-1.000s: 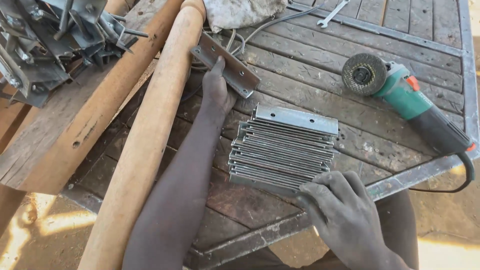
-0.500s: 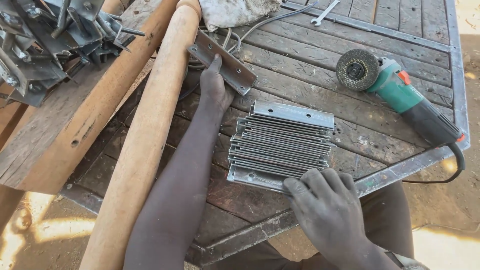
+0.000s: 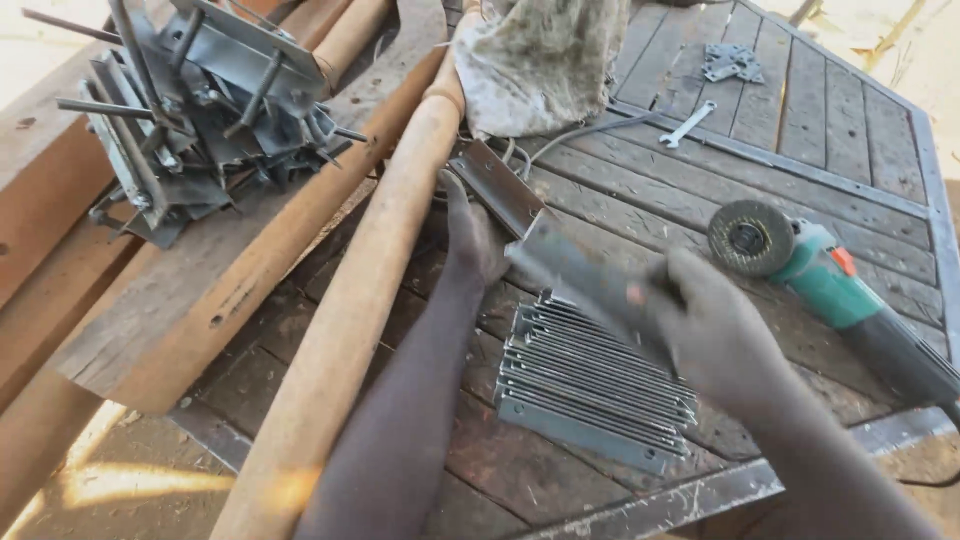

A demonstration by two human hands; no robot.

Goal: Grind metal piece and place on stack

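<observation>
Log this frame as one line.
left hand: resting on table by angled bracket | right hand: lifting blurred plate above plate stack | grinder: idle

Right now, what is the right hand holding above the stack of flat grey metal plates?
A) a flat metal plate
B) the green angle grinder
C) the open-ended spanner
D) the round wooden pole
A: the right hand grips a blurred flat metal plate over the stack of flat grey metal plates, while the green angle grinder, the open-ended spanner and the round wooden pole lie apart from it.
</observation>
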